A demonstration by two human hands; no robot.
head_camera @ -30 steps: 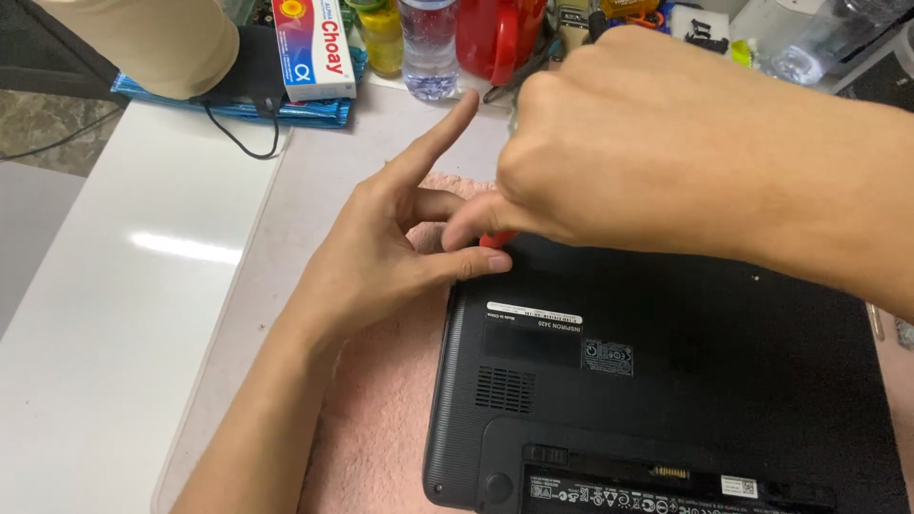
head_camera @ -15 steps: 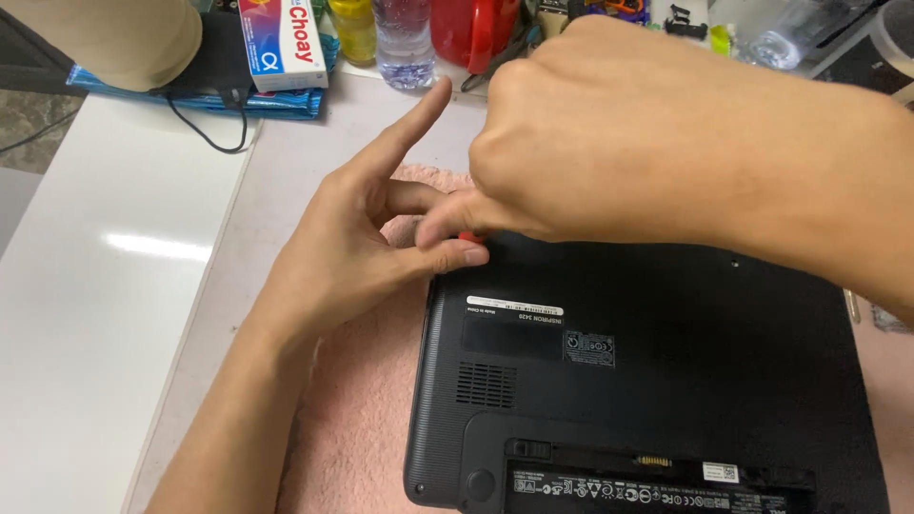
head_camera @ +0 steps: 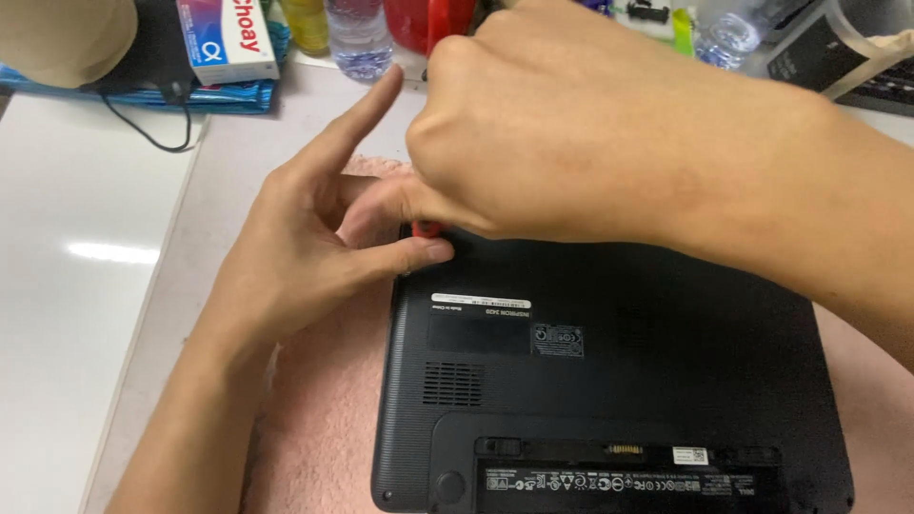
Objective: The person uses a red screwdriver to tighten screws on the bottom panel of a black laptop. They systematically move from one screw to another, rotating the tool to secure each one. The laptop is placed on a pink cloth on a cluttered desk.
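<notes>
A black laptop (head_camera: 609, 381) lies upside down on a pink cloth (head_camera: 324, 428). My left hand (head_camera: 305, 238) rests at the laptop's far left corner, thumb pressed on the edge and index finger stretched out. My right hand (head_camera: 571, 133) is closed around a tool with a red handle (head_camera: 426, 228), of which only a small red part shows under the fist. The tool's tip is hidden at that same corner.
A white table (head_camera: 76, 314) spreads to the left. Along the back stand a small box (head_camera: 228, 38), a clear bottle (head_camera: 357, 33), a red container (head_camera: 438, 19), a beige rounded object (head_camera: 57, 33) and a black cable (head_camera: 143, 124). A black case (head_camera: 838, 57) sits far right.
The camera has dipped and come closer, so everything sits lower and larger in view. Both hands stay at the laptop's corner with the same grip.
</notes>
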